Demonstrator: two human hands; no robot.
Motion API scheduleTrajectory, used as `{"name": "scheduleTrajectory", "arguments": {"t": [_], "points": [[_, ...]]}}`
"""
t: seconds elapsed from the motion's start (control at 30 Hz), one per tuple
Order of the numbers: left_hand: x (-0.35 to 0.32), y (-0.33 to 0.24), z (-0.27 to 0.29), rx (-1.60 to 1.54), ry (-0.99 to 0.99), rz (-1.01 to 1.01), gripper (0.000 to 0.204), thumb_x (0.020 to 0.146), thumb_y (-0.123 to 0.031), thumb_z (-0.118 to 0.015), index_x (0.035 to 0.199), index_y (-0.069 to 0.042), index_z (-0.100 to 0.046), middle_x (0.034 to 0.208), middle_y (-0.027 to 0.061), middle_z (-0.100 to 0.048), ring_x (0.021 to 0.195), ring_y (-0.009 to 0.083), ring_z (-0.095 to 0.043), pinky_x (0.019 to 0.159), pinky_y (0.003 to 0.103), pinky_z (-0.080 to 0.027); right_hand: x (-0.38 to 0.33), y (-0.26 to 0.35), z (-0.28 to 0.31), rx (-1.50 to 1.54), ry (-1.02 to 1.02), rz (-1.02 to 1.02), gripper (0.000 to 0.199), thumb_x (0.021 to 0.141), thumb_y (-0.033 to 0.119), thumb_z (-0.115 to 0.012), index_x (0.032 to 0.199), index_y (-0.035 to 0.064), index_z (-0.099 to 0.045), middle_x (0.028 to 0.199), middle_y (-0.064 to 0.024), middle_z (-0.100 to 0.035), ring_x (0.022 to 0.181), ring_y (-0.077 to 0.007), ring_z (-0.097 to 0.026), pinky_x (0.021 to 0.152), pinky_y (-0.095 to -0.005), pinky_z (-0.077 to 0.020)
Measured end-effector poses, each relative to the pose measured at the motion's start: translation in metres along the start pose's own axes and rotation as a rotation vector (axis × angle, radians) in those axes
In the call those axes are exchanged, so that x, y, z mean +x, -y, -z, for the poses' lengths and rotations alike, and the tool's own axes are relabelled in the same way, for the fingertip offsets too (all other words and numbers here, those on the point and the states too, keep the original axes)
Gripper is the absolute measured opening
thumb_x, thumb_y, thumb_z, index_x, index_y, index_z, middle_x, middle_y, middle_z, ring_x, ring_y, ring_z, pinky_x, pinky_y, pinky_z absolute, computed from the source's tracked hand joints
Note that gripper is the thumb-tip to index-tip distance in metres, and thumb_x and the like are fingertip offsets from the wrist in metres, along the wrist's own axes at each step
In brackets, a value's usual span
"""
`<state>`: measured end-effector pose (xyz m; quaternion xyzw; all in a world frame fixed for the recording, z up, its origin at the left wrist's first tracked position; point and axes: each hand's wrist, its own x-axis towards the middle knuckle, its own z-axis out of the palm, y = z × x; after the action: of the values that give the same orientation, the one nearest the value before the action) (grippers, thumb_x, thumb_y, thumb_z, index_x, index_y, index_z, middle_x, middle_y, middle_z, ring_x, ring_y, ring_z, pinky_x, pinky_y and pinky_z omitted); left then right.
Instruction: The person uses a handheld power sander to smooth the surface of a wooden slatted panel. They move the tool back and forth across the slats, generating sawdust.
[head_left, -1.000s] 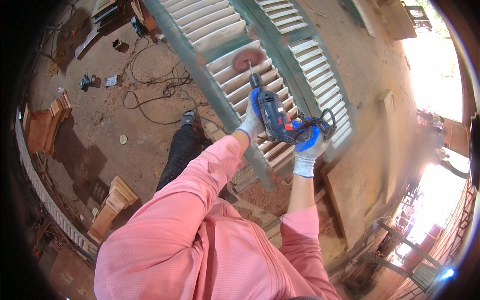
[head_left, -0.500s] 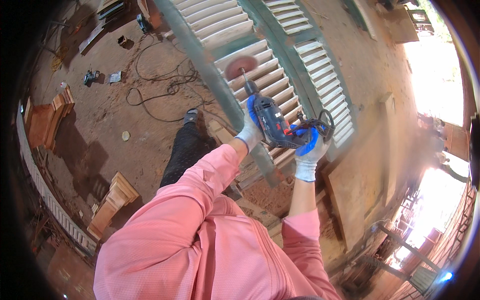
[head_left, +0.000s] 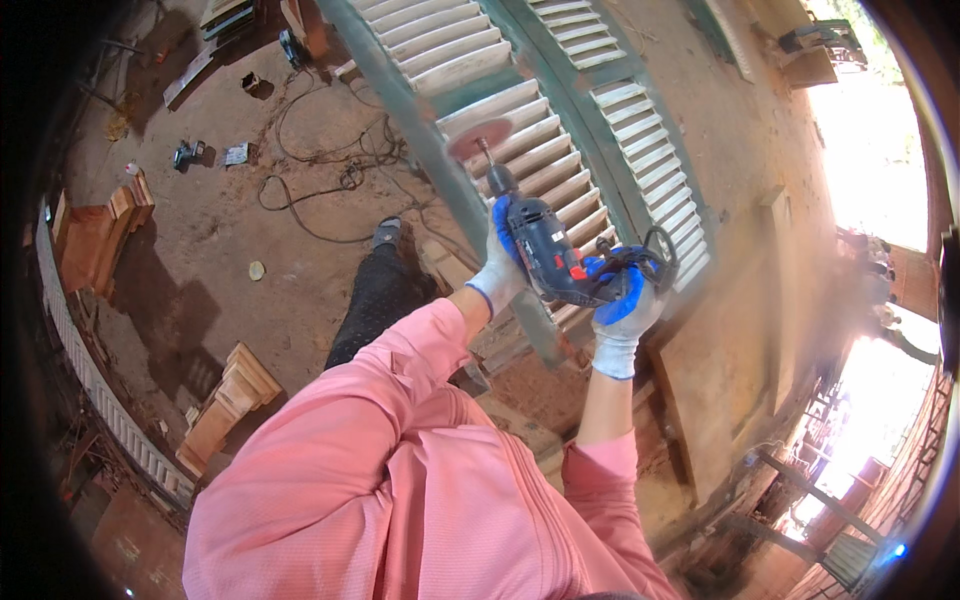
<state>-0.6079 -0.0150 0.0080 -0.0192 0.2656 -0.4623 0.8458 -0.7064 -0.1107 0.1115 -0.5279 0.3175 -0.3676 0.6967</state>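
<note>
While our gloved fingers point(head_left: 508, 262) were clenched around the drill point(head_left: 545, 255), we held it with both hands above the shutter. Our left hand point(head_left: 500, 268) wrapped the front of the blue and dark body, just behind the chuck, and our right hand point(head_left: 625, 300) gripped the rear handle, where the black cord point(head_left: 650, 250) looped away. From the chuck a short shaft ran out to a round reddish sanding disc point(head_left: 478, 138), which lay against or just over the pale slats of the green-framed shutter point(head_left: 560, 150); we could not tell whether it was truly touching. That shutter lay flat in front of us, another like it beside it.

We judged the step in hand to be sanding the slats, with the disc near the green rail point(head_left: 440, 150). The next move, as we saw it, called for a steady two-handed hold, a light even press, and keeping the disc flat so it would not gouge a slat edge.

Beyond lay the dirt floor point(head_left: 220, 240), with loose cables point(head_left: 320, 170), wooden pieces point(head_left: 225, 400) and our dark trouser leg point(head_left: 375, 295).
</note>
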Motion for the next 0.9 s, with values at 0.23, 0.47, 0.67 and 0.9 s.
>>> {"name": "scheduleTrajectory", "arguments": {"t": [0.23,0.47,0.67,0.9], "points": [[-0.002,-0.001,-0.002,0.035,-0.008,-0.009,0.064,0.084,-0.066,-0.052,0.108,-0.008,-0.064,0.103,0.0168,-0.067,0.093,0.0343,-0.066,0.087,0.054,-0.055,-0.007,0.017,-0.015,-0.042,0.029,0.027,0.048,0.088,0.004,-0.049,0.136,0.0048,-0.045,0.089,-0.0155,-0.064,0.077,-0.0247,-0.067,0.065,-0.0392,-0.0619],[0.020,0.006,0.000,0.079,-0.007,0.064,0.065,0.084,-0.068,-0.050,0.108,-0.010,-0.064,0.102,0.0162,-0.067,0.091,0.0356,-0.066,0.085,0.061,-0.054,0.004,0.027,-0.024,-0.050,-0.017,0.075,0.024,0.089,0.009,-0.057,0.107,-0.0061,-0.063,0.087,-0.0113,-0.067,0.069,-0.0197,-0.068,0.062,-0.0326,-0.0584],[0.050,0.011,-0.012,0.161,0.022,0.109,0.058,0.089,-0.063,-0.048,0.105,-0.010,-0.065,0.096,0.0136,-0.069,0.086,0.0323,-0.068,0.084,0.053,-0.056,0.025,0.010,-0.004,0.028,-0.091,0.118,0.032,0.089,0.009,-0.058,0.117,-0.0045,-0.059,0.090,-0.0108,-0.066,0.071,-0.0201,-0.067,0.064,-0.0316,-0.0580],[0.123,0.012,0.003,0.172,0.083,0.144,0.051,0.092,-0.057,-0.053,0.110,-0.011,-0.064,0.101,0.0154,-0.069,0.089,0.0337,-0.068,0.084,0.053,-0.057,0.063,-0.023,0.032,0.122,-0.176,0.111,0.029,0.088,0.007,-0.056,0.115,-0.0026,-0.059,0.092,-0.0134,-0.066,0.075,-0.0230,-0.067,0.068,-0.0373,-0.0589]]}}
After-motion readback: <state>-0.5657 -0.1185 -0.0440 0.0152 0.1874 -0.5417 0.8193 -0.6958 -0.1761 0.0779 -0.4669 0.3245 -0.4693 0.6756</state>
